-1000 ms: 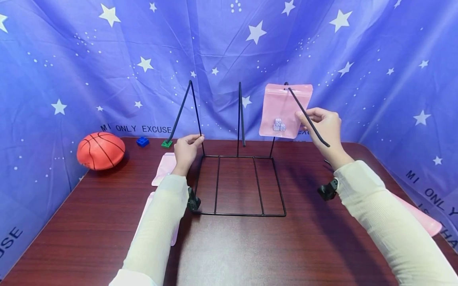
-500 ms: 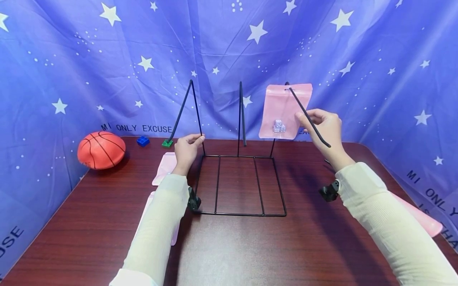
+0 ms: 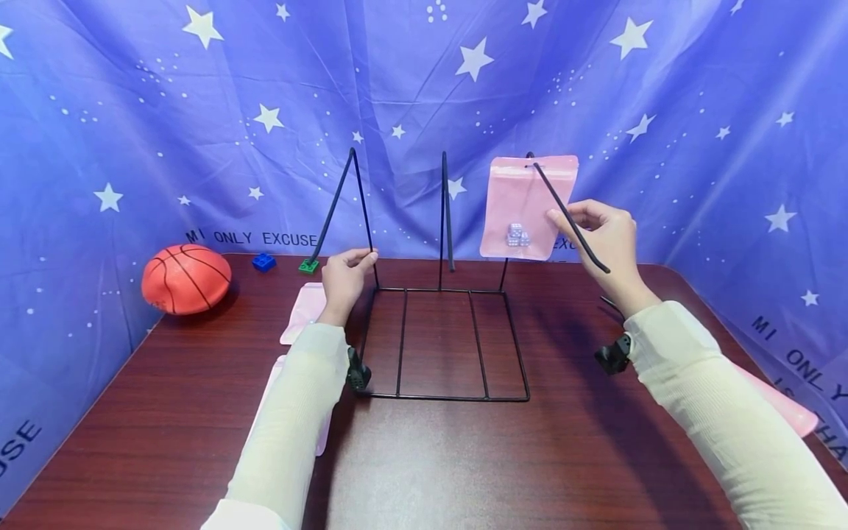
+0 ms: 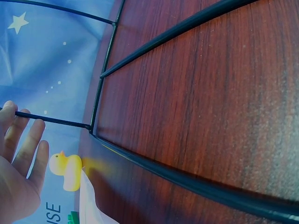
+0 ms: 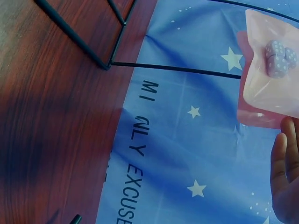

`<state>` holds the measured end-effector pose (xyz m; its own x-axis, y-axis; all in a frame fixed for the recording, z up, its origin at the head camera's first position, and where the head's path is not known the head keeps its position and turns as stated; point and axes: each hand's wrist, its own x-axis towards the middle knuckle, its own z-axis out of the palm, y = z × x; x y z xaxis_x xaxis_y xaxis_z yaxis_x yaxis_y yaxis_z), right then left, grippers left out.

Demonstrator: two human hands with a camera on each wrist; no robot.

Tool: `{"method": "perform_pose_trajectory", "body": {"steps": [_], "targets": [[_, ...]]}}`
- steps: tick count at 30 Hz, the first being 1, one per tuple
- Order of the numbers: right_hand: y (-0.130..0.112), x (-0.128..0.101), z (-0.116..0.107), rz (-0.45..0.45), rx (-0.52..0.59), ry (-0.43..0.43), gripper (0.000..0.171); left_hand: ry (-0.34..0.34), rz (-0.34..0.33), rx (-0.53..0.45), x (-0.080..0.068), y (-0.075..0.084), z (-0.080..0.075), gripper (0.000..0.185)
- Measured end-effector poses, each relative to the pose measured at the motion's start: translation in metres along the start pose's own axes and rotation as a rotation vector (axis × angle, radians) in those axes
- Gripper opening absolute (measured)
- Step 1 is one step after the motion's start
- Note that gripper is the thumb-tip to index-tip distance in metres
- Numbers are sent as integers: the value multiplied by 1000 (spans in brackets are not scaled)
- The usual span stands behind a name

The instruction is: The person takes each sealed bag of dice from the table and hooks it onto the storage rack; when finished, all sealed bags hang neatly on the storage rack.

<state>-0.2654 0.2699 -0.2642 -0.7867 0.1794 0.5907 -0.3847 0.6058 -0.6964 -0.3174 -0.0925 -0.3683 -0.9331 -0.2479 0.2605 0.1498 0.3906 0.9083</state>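
A black wire rack (image 3: pixel 442 399) stands on the table with three tall uprights, each ending in a sloping hook. On the right-hand hook hangs a pink zip pouch (image 3: pixel 510 193), the rod passing through the hole at its top. Several pale purple dice (image 3: pixel 517 235) show through its lower part. My right hand (image 3: pixel 606 239) pinches the pouch's right edge, thumb in front and fingers behind. In the right wrist view a darker pink layer (image 5: pixel 247 116) shows behind the pouch (image 5: pixel 261 93). My left hand (image 3: pixel 344 283) grips the rack's left upright between thumb and fingers.
Left of the rack lie two more pink pouches, one farther back (image 3: pixel 306 305), the nearer partly under my sleeve. A red ball (image 3: pixel 188 280), a blue block (image 3: pixel 263 262) and a green block (image 3: pixel 308 266) sit behind. The left wrist view shows a yellow rubber duck (image 4: pixel 70 172).
My right wrist has shifted very slightly to the right, and the pouch's lower edge sits slightly lower. The left hand stays on the upright.
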Motion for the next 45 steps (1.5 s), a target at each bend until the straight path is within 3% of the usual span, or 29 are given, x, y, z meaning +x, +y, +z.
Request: {"method": "perform_pose_trajectory", "body": {"steps": [16, 34, 45], "targets": [[-1, 1, 2, 20, 16, -10, 37, -5, -6, 19, 0, -1, -1, 23], [18, -16, -12, 12, -8, -156, 32, -13, 0, 3, 0, 0, -1, 23], [22, -17, -12, 4, 25, -173, 30, -55, -3, 62, 1, 5, -4, 29]]}}
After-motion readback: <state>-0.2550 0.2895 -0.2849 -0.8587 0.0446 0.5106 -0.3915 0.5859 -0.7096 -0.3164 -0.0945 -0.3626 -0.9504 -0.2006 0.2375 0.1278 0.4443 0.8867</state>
